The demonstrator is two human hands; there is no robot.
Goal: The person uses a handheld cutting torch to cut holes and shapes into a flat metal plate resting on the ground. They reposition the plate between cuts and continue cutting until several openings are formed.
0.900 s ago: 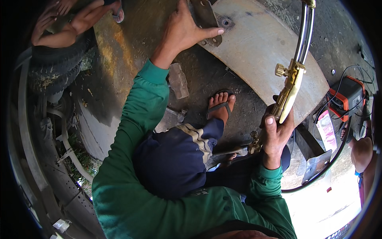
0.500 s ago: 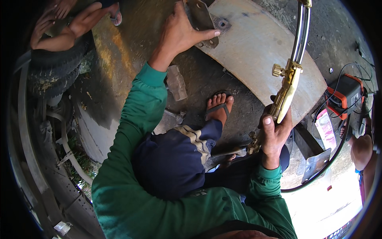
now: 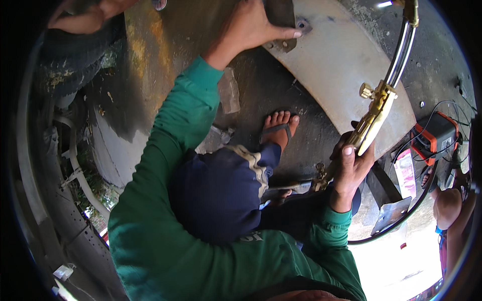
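Note:
My left hand (image 3: 246, 29) is closed on a dark metal bracket (image 3: 281, 14) with holes near its edge. My thumb lies along the bracket's lower end, beside a large curved metal sheet (image 3: 341, 65); whether the bracket is fixed to the sheet I cannot tell. My right hand (image 3: 352, 168) is wrapped round the handle of a brass cutting torch (image 3: 375, 118). The torch's steel tubes run up past the sheet to its head at the top edge. A short bright flame (image 3: 385, 4) shows at the nozzle.
A wooden-looking block (image 3: 229, 90) lies on the dark floor near my sandalled foot (image 3: 278, 131). An angled steel piece (image 3: 389, 213), a hose (image 3: 422, 200) and an orange-black machine (image 3: 436, 135) with cables are at right. Other people's limbs show at upper left and far right.
My view has shifted, so the scene sits a little differently in it. The torch head now shows a flame at the top edge. Both hands keep their grips.

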